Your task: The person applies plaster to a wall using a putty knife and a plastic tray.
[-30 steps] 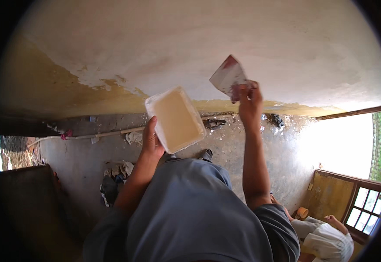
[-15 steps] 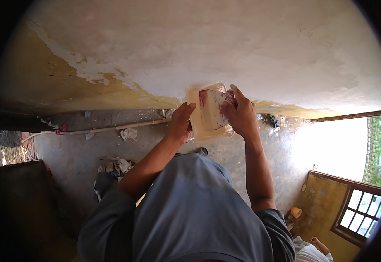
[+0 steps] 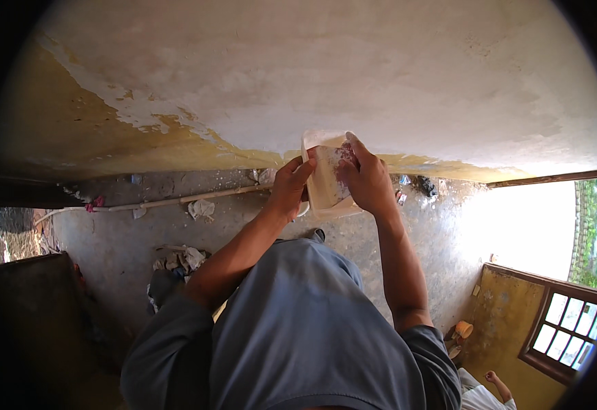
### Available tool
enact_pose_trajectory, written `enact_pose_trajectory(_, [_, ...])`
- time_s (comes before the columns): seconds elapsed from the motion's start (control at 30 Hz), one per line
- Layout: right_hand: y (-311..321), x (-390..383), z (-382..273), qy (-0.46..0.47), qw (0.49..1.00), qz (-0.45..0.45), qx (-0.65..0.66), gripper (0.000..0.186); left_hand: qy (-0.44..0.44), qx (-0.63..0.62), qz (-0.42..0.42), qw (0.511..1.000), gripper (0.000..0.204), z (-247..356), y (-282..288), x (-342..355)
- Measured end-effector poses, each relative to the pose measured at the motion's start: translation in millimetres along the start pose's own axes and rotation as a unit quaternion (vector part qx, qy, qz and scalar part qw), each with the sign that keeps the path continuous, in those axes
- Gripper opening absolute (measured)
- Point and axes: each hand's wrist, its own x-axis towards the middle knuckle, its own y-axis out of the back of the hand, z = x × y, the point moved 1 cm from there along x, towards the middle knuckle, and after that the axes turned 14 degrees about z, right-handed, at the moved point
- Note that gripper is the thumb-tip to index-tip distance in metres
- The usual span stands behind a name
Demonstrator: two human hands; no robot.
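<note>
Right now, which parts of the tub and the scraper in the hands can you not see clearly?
Head view only:
- Scraper blade: its handle is hidden under the right hand.
- Cream tub: the inside is covered by the blade and both hands, so its contents cannot be told.
- Left hand: its grip on the tub's side is hidden behind the tub.

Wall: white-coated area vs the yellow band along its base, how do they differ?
Colour: the white-coated area is pale off-white, while the yellow band is mustard yellow. Extent: the white area covers most of the wall, whereas the yellow band is a strip along the floor edge, widest at the left. Edge: the white spreads in ragged patches over the yellow, which thins out toward the right. Both are the same wall, in front of the raised hands.
</note>
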Motion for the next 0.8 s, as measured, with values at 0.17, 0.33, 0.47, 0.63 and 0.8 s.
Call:
enact_pose_trajectory(0.17, [0.2, 4.2, 9.6, -0.017, 1.0, -0.01, 0.012, 0.052, -0.007, -0.021, 0.005, 1.0, 0.048, -4.0, -0.8, 0.5])
enact_pose_trajectory(0.33, [0.3, 6.1, 8.1, -0.081, 0.993, -0.042, 0.079, 0.05, -0.005, -0.027, 0.003, 1.0, 0.046, -2.7, -6.5, 1.4])
enact_pose_trajectory(0.47, [1.5, 10.3, 16.2, -0.171, 0.964, -0.044, 0.198, 0.046, -0.02, -0.031, 0.018, 0.999, 0.044, -5.6, 6.0, 6.6])
enact_pose_trajectory(0.63, [18.5, 9.0, 41.1, -0.224, 0.934, -0.001, 0.277, 0.043, -0.019, -0.037, 0.018, 0.999, 0.053, -3.7, 20.9, 14.4])
enact_pose_trajectory(0.8, [23.7, 8.4, 107.8, -0.266, 0.827, 0.081, 0.489, 0.027, -0.036, -0.082, 0.018, 0.996, 0.064, 3.9, 31.6, 16.8])
